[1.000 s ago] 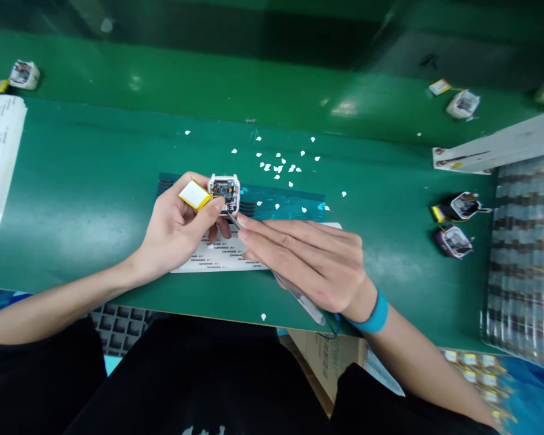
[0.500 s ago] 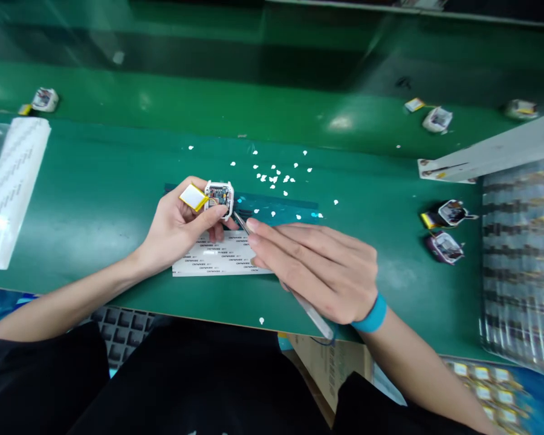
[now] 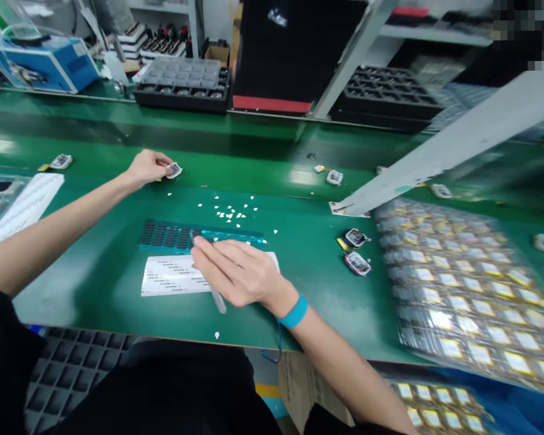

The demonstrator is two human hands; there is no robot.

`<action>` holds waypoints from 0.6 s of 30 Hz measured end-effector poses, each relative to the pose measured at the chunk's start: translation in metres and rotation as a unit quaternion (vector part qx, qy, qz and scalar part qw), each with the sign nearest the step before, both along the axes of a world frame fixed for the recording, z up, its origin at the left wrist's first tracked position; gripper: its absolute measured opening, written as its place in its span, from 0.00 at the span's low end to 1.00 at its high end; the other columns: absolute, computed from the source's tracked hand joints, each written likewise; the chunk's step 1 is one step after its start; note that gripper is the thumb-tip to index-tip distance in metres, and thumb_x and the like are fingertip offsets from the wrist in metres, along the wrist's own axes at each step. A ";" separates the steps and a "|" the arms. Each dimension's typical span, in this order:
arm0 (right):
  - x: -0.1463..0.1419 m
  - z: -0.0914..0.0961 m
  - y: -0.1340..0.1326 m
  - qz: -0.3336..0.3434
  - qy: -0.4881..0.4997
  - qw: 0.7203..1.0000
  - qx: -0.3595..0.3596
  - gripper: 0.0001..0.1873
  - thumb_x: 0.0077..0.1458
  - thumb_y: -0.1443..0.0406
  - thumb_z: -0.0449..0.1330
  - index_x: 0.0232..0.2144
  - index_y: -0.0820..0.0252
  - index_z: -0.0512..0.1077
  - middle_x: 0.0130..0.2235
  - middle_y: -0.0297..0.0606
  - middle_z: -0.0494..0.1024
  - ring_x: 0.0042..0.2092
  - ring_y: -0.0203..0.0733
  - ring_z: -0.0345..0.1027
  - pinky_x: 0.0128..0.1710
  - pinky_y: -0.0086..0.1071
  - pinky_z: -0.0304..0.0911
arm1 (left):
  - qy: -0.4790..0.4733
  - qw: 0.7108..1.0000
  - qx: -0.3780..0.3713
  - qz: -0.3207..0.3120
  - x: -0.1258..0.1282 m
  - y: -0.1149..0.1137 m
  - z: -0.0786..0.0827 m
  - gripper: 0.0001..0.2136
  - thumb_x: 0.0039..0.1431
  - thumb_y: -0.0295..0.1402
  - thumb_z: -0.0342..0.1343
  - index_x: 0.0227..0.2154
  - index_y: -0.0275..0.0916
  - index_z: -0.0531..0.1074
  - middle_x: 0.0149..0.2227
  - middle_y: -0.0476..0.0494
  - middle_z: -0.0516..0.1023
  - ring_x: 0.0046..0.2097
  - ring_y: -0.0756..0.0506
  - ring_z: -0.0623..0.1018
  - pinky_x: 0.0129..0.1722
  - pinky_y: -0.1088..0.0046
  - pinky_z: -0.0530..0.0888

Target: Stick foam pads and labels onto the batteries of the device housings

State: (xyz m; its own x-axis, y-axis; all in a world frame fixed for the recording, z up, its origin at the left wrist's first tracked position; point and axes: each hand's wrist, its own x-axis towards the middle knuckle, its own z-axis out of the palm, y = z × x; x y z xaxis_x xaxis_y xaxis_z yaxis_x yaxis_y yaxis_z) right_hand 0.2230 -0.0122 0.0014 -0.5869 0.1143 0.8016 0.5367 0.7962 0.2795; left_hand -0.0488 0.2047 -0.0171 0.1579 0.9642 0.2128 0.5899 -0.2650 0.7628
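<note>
My left hand point(image 3: 148, 167) reaches out over the green strip at the back. Its fingers pinch a white smartwatch case point(image 3: 174, 171) with electronics showing inside; a bit of yellow battery peeks out below the fingers. In my right hand point(image 3: 242, 272), which wears a blue wrist strap point(image 3: 294, 312), is a pair of metal tweezers point(image 3: 218, 300), their tips over a sheet of dark adhesive pieces point(image 3: 170, 235). Under that hand lies a printed white backing sheet point(image 3: 170, 276). Small white round stickers point(image 3: 229, 215) are scattered behind the dark sheet.
At right stand clear trays of batteries point(image 3: 457, 302), beside a slanted white post point(image 3: 435, 145). Two opened watch cases point(image 3: 357, 263) lie left of the trays. Another case point(image 3: 61, 161) sits at back left. Black trays point(image 3: 184, 99) and a blue machine point(image 3: 49, 63) line the rear.
My left hand has carried the watch case away from the tweezers to the back strip. My right hand stays near the sheets with the tweezers. The view has tilted up, showing the rear shelf.
</note>
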 end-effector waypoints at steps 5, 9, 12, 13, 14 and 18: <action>-0.006 -0.011 0.002 0.036 -0.089 0.995 -0.035 0.10 0.71 0.69 0.56 0.44 0.65 0.78 0.47 0.42 0.86 0.37 0.34 0.77 0.34 0.29 0.70 | 0.131 0.980 0.075 -0.132 0.090 0.021 0.027 0.07 0.60 0.29 0.63 0.41 0.34 0.81 0.46 0.42 0.83 0.54 0.38 0.76 0.66 0.51 0.66; -0.010 -0.015 0.003 0.056 -0.171 0.978 -0.103 0.13 0.74 0.68 0.52 0.45 0.63 0.77 0.50 0.42 0.85 0.39 0.33 0.77 0.31 0.28 0.66 | 0.218 0.929 0.080 -0.288 0.216 0.005 0.026 0.10 0.59 0.27 0.60 0.42 0.40 0.84 0.47 0.44 0.85 0.57 0.37 0.77 0.64 0.57 0.69; -0.011 -0.018 0.005 0.065 -0.214 0.967 -0.126 0.13 0.74 0.67 0.51 0.46 0.63 0.76 0.50 0.43 0.84 0.39 0.33 0.76 0.27 0.28 0.62 | 0.275 0.898 0.083 -0.334 0.297 -0.004 0.020 0.10 0.68 0.33 0.61 0.48 0.36 0.79 0.51 0.39 0.81 0.55 0.38 0.79 0.59 0.51 0.75; -0.011 -0.020 0.006 0.069 -0.224 0.964 -0.128 0.13 0.74 0.67 0.51 0.47 0.63 0.76 0.51 0.43 0.84 0.39 0.33 0.77 0.27 0.27 0.62 | 0.290 0.891 0.084 -0.340 0.318 -0.004 0.018 0.14 0.69 0.37 0.61 0.52 0.35 0.76 0.54 0.38 0.79 0.55 0.39 0.79 0.57 0.51 0.77; -0.011 -0.021 0.008 0.071 -0.237 0.960 -0.130 0.13 0.74 0.67 0.50 0.46 0.62 0.75 0.51 0.43 0.84 0.40 0.34 0.77 0.28 0.27 0.63 | 0.299 0.885 0.088 -0.344 0.335 -0.003 0.017 0.16 0.70 0.39 0.61 0.54 0.36 0.74 0.56 0.37 0.77 0.55 0.39 0.79 0.56 0.51 0.78; -0.012 -0.029 0.012 0.074 -0.293 0.941 -0.151 0.15 0.69 0.69 0.50 0.30 0.56 0.71 0.32 0.34 0.79 0.31 0.35 0.72 0.31 0.31 0.64 | 0.318 0.873 0.100 -0.357 0.372 0.013 0.012 0.18 0.71 0.39 0.60 0.58 0.37 0.72 0.59 0.36 0.74 0.55 0.38 0.78 0.54 0.52 0.79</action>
